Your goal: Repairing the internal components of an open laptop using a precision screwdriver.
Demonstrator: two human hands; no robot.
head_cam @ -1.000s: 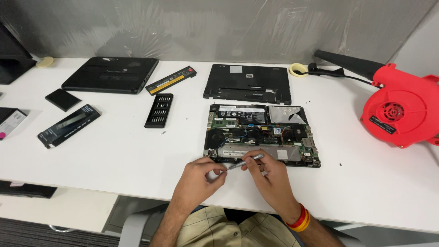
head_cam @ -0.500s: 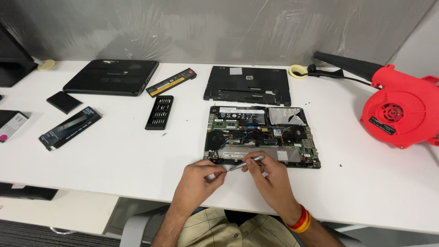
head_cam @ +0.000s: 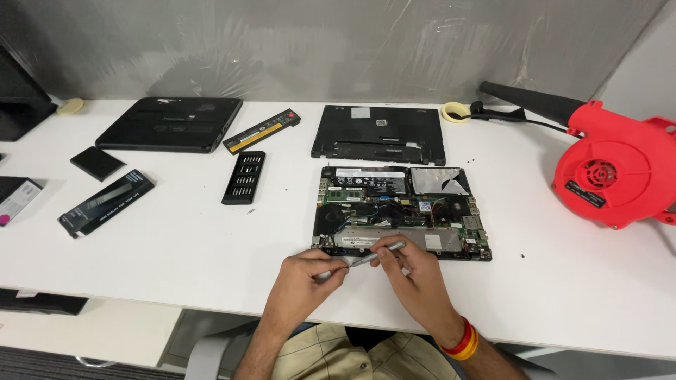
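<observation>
An opened laptop base (head_cam: 401,211) lies on the white table (head_cam: 176,239) with its circuit board, fan and cables exposed. Both my hands hold one slim silver screwdriver (head_cam: 366,259) just in front of the laptop's near edge. My left hand (head_cam: 306,278) grips the handle end. My right hand (head_cam: 412,271) pinches the tip end between thumb and fingers, at the laptop's front rim. A red and yellow band circles my right wrist.
The removed black bottom cover (head_cam: 379,134) lies behind the laptop. A black bit tray (head_cam: 244,176), a battery bar (head_cam: 262,131), a closed black laptop (head_cam: 169,124) and dark flat packs (head_cam: 105,203) sit to the left. A red blower (head_cam: 616,172) stands right, near a tape roll (head_cam: 455,112).
Both hands stay on the screwdriver at the laptop's front edge, and the view has barely shifted.
</observation>
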